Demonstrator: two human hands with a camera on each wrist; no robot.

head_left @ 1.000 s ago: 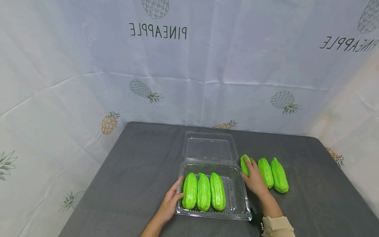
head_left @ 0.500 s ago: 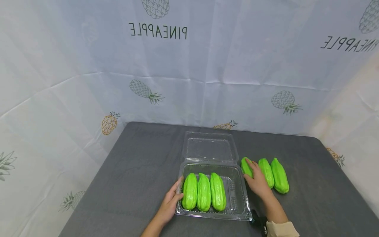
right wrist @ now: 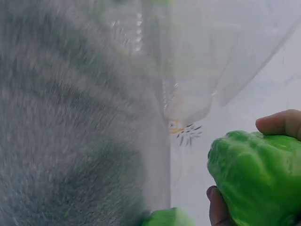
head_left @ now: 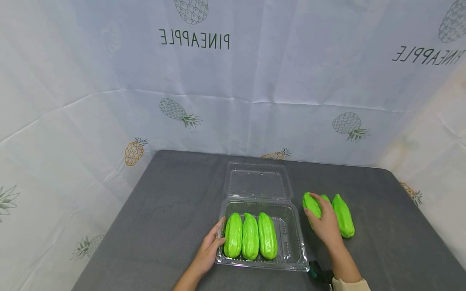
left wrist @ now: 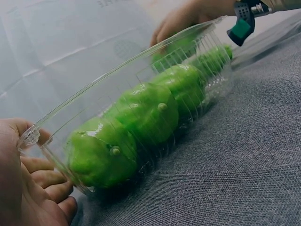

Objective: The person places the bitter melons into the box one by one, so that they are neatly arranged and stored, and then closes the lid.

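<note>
A clear plastic clamshell container [head_left: 296,252] lies on the table, lid [head_left: 259,184] folded back. Three bright green, lumpy bitter melons [head_left: 250,238] lie side by side in its left and middle part. My left hand [head_left: 208,251] holds the left wall, thumb at the rim and fingers against the outside [left wrist: 49,183]. To the right of the container, my right hand [head_left: 325,226] grips another bitter melon [head_left: 312,204] between thumb and fingers. The right wrist view shows this melon [right wrist: 256,174] close up, thumb on one side and a fingertip on the other.
Two more bitter melons [head_left: 343,216] lie on the dark grey table [head_left: 174,202] right of the container, one mostly hidden behind my right hand. A white pineapple-print cloth [head_left: 233,72] stands behind and beside the table. A black strap device [head_left: 317,271] sits at my right wrist.
My right hand has shifted slightly right and toward me, taking the bitter melon away from the container's side and over the neighbouring melon. The left hand and the container stay put.
</note>
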